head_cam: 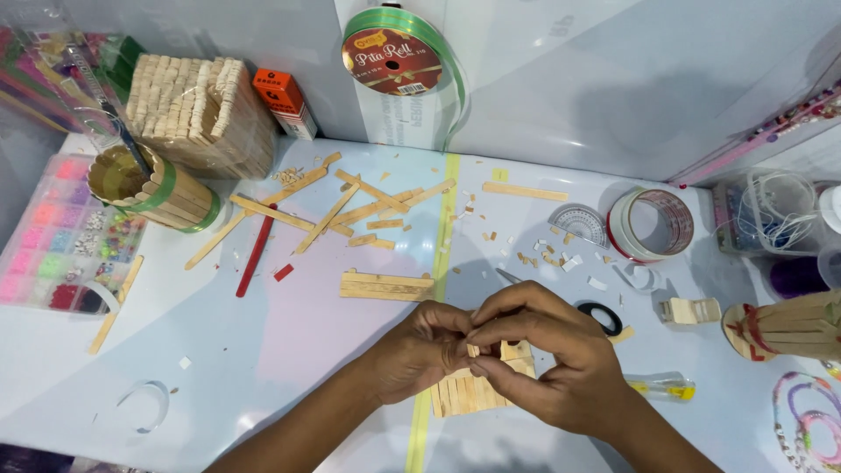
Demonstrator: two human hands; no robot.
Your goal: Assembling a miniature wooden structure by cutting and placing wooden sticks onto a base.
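My left hand point(419, 349) and my right hand point(547, 357) meet near the table's front edge, fingers pinched together over a small panel of glued wooden craft sticks point(473, 391). A short piece of wood point(474, 350) is held between the fingertips of both hands just above the panel. Most of the panel is hidden under my right palm. Behind my right hand lies a black ring of tape point(604, 317), and a small yellow-tipped glue tube point(663, 384) rests just to its right.
Loose craft sticks point(337, 213) and wood chips point(547, 254) litter the white table point(263, 350). A stick cup point(149, 187), stick box point(203, 109), bead organiser point(53, 241), tape roll point(653, 225), protractor point(580, 221), ribbon spool point(399, 54) and stick lamp model point(788, 327) stand around.
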